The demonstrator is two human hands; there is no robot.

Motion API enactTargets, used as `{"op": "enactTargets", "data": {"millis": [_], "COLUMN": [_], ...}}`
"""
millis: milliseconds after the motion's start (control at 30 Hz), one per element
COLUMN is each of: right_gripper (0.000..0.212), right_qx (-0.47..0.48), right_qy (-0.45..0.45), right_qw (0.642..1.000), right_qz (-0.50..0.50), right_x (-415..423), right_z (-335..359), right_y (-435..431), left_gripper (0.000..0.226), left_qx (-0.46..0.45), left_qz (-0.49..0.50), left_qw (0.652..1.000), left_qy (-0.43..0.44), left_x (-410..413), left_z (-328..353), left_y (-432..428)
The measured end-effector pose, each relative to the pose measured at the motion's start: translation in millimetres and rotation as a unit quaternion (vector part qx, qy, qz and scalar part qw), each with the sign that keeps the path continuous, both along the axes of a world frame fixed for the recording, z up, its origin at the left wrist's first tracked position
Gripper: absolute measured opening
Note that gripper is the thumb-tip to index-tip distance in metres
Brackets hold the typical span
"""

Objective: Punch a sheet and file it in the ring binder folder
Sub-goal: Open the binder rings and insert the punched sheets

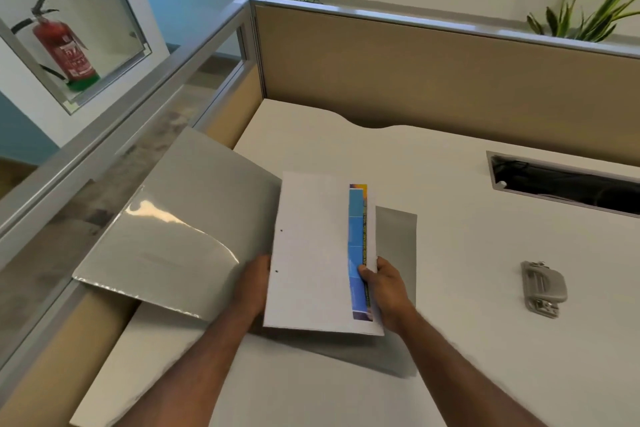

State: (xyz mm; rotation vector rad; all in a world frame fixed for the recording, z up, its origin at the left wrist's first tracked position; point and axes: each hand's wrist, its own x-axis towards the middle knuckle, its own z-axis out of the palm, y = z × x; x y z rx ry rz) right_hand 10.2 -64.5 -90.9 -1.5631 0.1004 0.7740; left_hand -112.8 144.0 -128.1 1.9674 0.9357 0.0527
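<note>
Far left: grey glossy ring binder folder (166, 218), lying open on white worktop (485, 340), left cover extending past worktop edge. Centre: left hand (254, 284) at left edge of white paper sheet (311, 253); fingers hidden behind sheet, state not determinable. Sheet held above folder's right half, two punched holes along left edge. Right hand (388, 291): thumb and fingers pinching sheet's right edge. Far right: grey metal hole punch (543, 289), well apart from both hands.
</note>
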Motion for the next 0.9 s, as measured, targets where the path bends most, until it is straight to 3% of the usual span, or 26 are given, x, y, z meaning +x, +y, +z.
{"op": "enactTargets", "data": {"millis": [167, 433, 500, 600, 667, 767, 833, 900], "right_gripper": [0.009, 0.013, 0.026, 0.064, 0.060, 0.028, 0.022, 0.027], "right_qx": [-0.060, -0.213, -0.262, -0.358, -0.353, -0.225, -0.177, -0.168], "right_qy": [-0.047, -0.146, -0.169, -0.215, -0.319, -0.423, -0.366, -0.297], "right_qw": [0.995, 0.965, 0.950, 0.905, 0.875, 0.875, 0.885, 0.886], "right_qz": [-0.060, -0.040, -0.034, -0.079, -0.090, 0.073, 0.226, 0.314], "right_x": [10, 8, 5, 1, -5, -17, -26, -31], "right_z": [-2, -19, -17, -11, -1, 15, 25, 26], "right_y": [-56, -86, -83, -79, -68, -24, 16, 52], "left_gripper": [0.030, 0.027, 0.027, 0.026, 0.027, 0.028, 0.028, 0.028], "left_qx": [0.046, 0.063, 0.068, 0.068, 0.073, 0.076, 0.080, 0.081], "left_qz": [-0.030, -0.038, -0.042, -0.045, -0.043, -0.047, -0.052, -0.059], "left_qw": [0.997, 0.997, 0.996, 0.996, 0.996, 0.996, 0.995, 0.995], "left_qy": [-0.049, -0.035, -0.027, -0.025, -0.024, -0.021, -0.023, -0.024], "left_x": [6, 6, 6, 7, 7, 7, 6, 6], "left_z": [27, 28, 30, 28, 27, 26, 25, 23], "left_y": [-11, -11, -12, -11, -10, -9, -9, -7]}}
